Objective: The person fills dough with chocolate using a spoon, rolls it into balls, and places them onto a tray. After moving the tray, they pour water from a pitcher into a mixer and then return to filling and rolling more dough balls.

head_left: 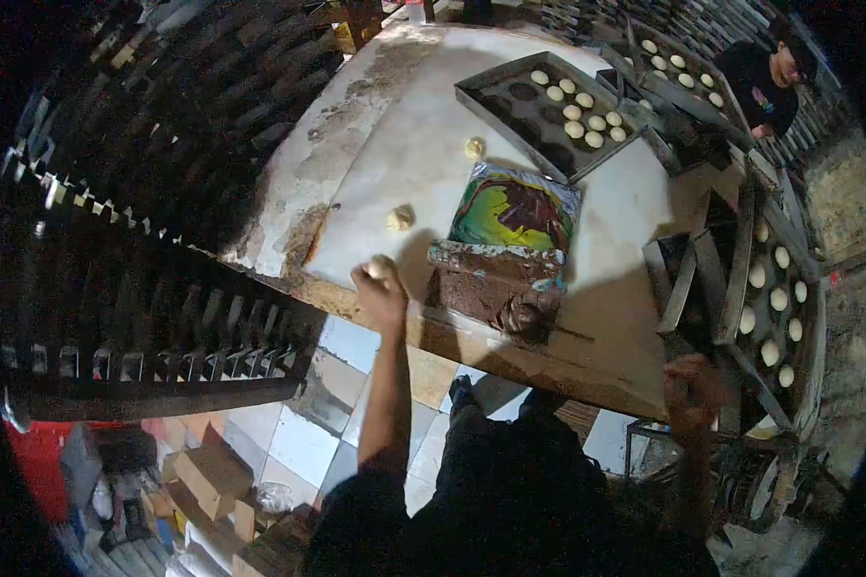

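My left hand [385, 300], near the table's front edge, has its fingers closed round a pale dough ball [380, 266]. Beyond it, a second dough piece [399, 220] rests on the table, and another dough piece [474, 148] lies farther back. To the right of this hand is a slab of brown paste [496, 288], partly in an opened wrapper with a green and dark print [515, 212]. My right hand [693, 389] hangs in shadow at the table's right front corner, close to the trays; its fingers are blurred and dark.
A dark metal tray [491, 111] with several dough balls stands at the table's back right. Another filled tray [775, 327] lies to the right, beside upright tray walls [678, 288]. Another person [765, 82] is at the far right. Cardboard boxes [212, 481] lie below left.
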Demonstrator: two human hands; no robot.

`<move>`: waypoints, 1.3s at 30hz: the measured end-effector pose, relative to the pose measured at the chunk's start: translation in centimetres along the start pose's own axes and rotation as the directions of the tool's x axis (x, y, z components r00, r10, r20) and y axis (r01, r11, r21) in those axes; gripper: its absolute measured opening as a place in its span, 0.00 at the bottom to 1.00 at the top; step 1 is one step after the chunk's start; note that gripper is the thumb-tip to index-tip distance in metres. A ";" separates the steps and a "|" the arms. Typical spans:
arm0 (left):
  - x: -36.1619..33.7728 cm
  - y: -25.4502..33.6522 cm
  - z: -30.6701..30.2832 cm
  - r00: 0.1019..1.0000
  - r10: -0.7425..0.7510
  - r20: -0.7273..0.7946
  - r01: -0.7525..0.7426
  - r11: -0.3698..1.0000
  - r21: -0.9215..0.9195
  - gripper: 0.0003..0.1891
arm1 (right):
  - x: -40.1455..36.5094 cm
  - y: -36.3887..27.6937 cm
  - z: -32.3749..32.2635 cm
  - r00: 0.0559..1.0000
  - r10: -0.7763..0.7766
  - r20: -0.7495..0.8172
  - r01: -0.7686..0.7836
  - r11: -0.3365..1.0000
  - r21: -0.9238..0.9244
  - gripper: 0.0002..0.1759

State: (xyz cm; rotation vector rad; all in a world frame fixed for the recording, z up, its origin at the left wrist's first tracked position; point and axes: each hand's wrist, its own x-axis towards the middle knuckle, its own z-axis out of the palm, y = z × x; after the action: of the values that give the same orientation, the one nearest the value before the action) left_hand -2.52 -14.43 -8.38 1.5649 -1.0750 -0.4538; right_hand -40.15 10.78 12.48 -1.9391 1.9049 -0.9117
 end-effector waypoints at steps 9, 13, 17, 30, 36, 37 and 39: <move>-15.3 20.8 -2.5 0.531 0.513 0.674 -0.288 0.858 -0.426 0.48 | 4.0 -3.5 9.3 0.969 0.186 0.164 -0.245 0.615 0.750 0.19; -17.5 22.8 -0.4 0.556 0.401 0.728 0.234 0.765 -0.600 0.39 | 4.4 -3.4 3.4 0.971 -0.194 -0.141 0.238 0.844 0.481 0.28; -22.5 27.0 1.2 0.681 0.425 0.597 -0.065 0.847 -0.528 0.18 | 1.5 -0.8 1.9 0.939 -0.088 -0.333 0.287 0.733 0.616 0.24; -25.9 31.1 5.0 0.506 0.111 0.855 0.328 0.892 -0.310 0.16 | 5.3 6.4 2.1 0.925 0.105 -0.365 0.089 0.875 0.476 0.16; -20.2 21.4 5.6 0.277 -0.118 0.954 0.672 0.733 -0.104 0.16 | 9.7 4.2 7.1 0.973 0.109 -0.202 0.052 0.754 0.655 0.24; -18.7 21.0 5.2 0.269 -0.128 0.955 0.783 0.606 -0.139 0.16 | 11.3 3.8 8.1 0.985 0.077 -0.152 0.051 0.716 0.696 0.24; -13.7 19.8 3.2 0.250 -0.114 0.962 0.900 0.394 -0.187 0.21 | 15.8 3.8 10.1 0.997 0.070 0.036 -0.074 0.662 0.746 0.21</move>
State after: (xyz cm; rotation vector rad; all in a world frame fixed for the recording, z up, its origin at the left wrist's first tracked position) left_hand -19.71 -4.09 5.35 0.7773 -0.6615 -2.1878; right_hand -38.18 -7.23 6.33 -1.3312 1.2504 -1.3826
